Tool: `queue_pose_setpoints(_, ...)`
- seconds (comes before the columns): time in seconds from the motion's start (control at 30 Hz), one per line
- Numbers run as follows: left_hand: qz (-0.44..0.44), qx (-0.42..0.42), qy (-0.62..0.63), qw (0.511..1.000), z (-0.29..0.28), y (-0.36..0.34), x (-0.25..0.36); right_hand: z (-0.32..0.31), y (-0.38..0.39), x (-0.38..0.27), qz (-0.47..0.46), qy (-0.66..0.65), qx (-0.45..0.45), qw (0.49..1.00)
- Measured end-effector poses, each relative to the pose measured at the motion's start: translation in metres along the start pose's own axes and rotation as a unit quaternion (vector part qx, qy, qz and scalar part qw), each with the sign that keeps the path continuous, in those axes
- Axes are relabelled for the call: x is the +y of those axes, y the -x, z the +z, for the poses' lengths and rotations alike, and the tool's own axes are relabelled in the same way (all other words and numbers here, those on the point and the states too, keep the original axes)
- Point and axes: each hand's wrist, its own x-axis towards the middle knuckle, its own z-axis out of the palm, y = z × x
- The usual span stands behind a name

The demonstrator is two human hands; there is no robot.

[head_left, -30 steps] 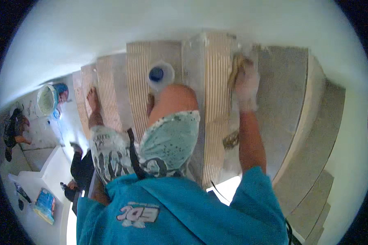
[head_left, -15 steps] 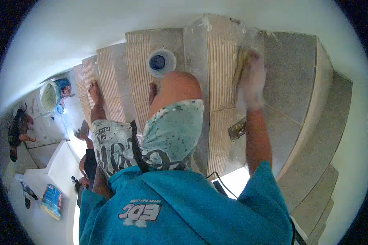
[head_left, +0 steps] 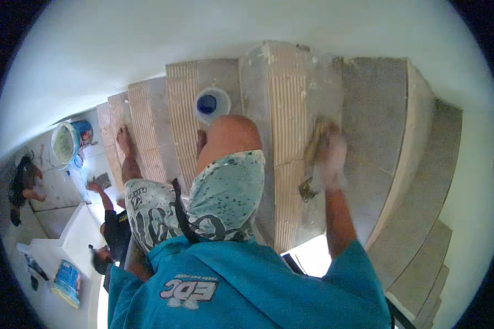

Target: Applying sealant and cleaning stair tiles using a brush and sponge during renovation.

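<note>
My right hand [head_left: 332, 158], smeared by motion, is closed over a yellowish-brown sponge-like pad [head_left: 314, 141]. It presses the pad along the grey stair tread [head_left: 325, 90], just right of the ribbed beige tile strip [head_left: 287, 109]. Close to my right wrist, on the same tread, lies a small dark and yellowish flat piece [head_left: 308, 189]; its kind is unclear. My left hand does not show; only part of the left arm [head_left: 139, 267] is visible beside my shorts. Beyond my bent knee stands a translucent white bucket [head_left: 220, 104] with something dark blue inside.
Tiled steps descend to the left and rise to the right [head_left: 431, 164] along a white wall. Below left, a person in black [head_left: 117, 230] reaches toward the floor. A large bucket of whitish mix [head_left: 66, 143], another person [head_left: 24, 186] and a blue bag [head_left: 67, 282] are there too.
My right hand has slid the pad along the tread toward me, nearer the small flat piece. My view has shifted slightly. The person in black shows more, with an arm stretched out.
</note>
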Motion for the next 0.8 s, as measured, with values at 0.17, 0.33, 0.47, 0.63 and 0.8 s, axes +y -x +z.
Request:
queue_pose_setpoints(0.17, -0.004, -0.022, 0.016, 1.0, 0.036, 0.014, 0.041, -0.006, -0.017, 0.023, 0.057, 0.167, -0.039, 0.984)
queue_pose_setpoints(0.33, -0.022, -0.017, 0.052, 0.998, 0.016, 0.005, 0.016, 0.025, -0.129, 0.03, -0.107, 0.147, 0.111, 0.977)
queue_pose_setpoints(0.47, 0.063, 0.051, 0.03, 0.996, -0.032, -0.001, 0.098, -0.011, -0.025, 0.046, 0.016, 0.249, -0.099, 0.963)
queue_pose_setpoints(0.63, 0.097, 0.011, 0.064, 0.993, -0.117, -0.043, 0.158, -0.021, 0.097, 0.072, 0.09, -0.025, 0.033, 0.995)
queue_pose_setpoints(0.8, 0.141, -0.006, 0.068, 0.988, -0.176, -0.091, 0.18, 0.016, -0.026, 0.049, 0.05, 0.149, 0.059, 0.986)
